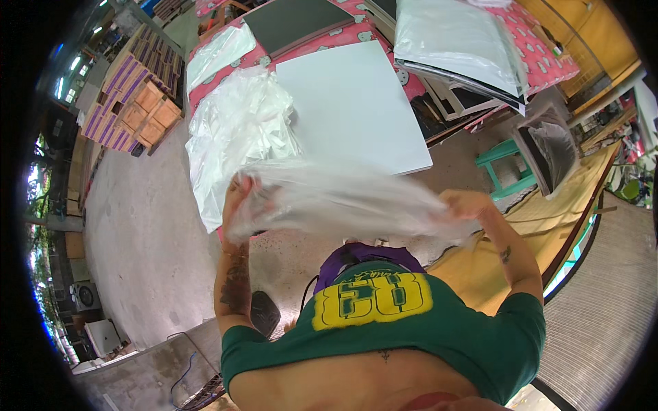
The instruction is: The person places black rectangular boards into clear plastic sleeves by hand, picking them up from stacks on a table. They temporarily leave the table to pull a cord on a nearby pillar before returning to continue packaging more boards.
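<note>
A clear plastic sheet or bag (pixel 343 198), smeared by motion, stretches between my two hands in front of my body. My left hand (pixel 241 202) grips its left end, partly covered by the film. At the other end, my right hand (pixel 465 205) is closed on the plastic. Just beyond lies a large white board (pixel 356 103), flat on the table, its near edge close to the plastic. Left of the board, a loose heap of clear plastic bags (pixel 240 127) hangs over the table's side.
The table wears a pink patterned cloth (pixel 363 34). A dark panel (pixel 298 24) lies at the back; plastic-covered boards (pixel 456 48) are stacked at right. A green stool (pixel 504 168) stands beside a wrapped dark panel (pixel 547 154). Stacked boxes (pixel 130 96) are at far left.
</note>
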`<state>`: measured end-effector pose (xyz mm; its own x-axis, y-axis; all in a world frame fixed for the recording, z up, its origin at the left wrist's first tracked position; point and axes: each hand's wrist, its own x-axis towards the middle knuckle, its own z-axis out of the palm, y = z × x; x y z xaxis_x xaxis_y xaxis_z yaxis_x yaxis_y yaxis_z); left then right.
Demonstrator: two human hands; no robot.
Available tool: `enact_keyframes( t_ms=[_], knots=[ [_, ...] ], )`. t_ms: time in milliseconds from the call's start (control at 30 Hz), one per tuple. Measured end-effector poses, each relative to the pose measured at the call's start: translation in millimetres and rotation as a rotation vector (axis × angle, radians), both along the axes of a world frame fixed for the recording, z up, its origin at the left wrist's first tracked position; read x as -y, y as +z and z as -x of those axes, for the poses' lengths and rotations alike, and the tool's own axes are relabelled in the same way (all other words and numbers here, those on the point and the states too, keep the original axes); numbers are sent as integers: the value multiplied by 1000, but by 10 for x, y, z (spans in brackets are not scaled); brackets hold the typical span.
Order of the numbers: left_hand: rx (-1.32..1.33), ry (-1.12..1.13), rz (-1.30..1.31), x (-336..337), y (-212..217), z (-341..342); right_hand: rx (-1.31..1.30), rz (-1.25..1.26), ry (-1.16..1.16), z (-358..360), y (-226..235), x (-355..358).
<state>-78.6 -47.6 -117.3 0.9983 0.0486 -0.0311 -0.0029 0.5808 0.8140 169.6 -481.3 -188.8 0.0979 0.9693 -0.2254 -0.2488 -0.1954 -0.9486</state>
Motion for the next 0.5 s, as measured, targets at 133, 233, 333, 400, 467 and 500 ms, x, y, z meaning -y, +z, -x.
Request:
enact_keyframes(
  t_ms=[133,233,333,400,467,500],
  knots=[
    [-291,128,61,-77,-352,170,-738,-103,-628,-31,-469,250],
    [-388,80,-5,-50,-716,421,-483,-9,-477,11,-228,53],
    [-474,336,-499,196,-1183,366,185,331,-776,200,-643,-155],
    [-504,601,-852,401,-1554,322,631,551,-925,213,-760,-356],
    [-367,746,-1105,499,-1801,180,929,303,-1112,166,-1035,-525],
    [-338,771,-1197,547,-1816,123,1075,173,-1194,152,-1150,-580]
  ],
)
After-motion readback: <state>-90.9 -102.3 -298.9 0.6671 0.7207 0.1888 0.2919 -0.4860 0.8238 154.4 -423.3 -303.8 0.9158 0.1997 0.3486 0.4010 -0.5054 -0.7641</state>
